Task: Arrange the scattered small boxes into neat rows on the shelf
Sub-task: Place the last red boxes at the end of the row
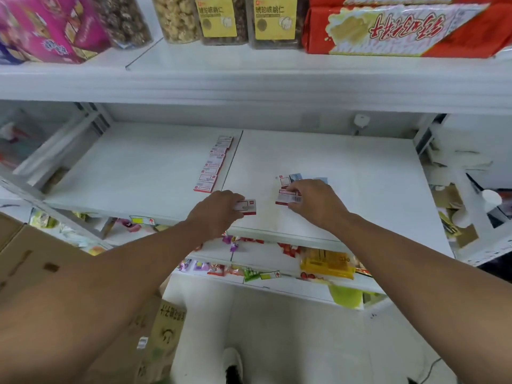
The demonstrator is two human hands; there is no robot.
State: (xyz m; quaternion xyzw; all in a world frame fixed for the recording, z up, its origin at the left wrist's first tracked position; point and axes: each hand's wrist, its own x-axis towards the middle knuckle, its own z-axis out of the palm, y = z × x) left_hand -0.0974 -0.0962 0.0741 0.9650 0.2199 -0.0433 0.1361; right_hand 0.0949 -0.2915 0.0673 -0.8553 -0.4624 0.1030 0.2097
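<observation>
On the white middle shelf (346, 162) a row of several small white-and-red boxes (213, 164) runs from front to back beside the shelf's centre seam. My left hand (219, 210) grips one small white-and-red box (248, 207) near the front edge. My right hand (315, 202) is closed on another small box with a barcode (288, 198). Behind my right hand lie a few loose boxes (291, 179), one bluish, partly hidden by my fingers.
The upper shelf holds nut jars (221, 19), a pink box (47, 29) and a red package (401, 29). Lower shelves carry snack bags, one yellow (327, 263). Cardboard cartons (33, 261) stand at the left on the floor. Clutter sits at the right (465, 212).
</observation>
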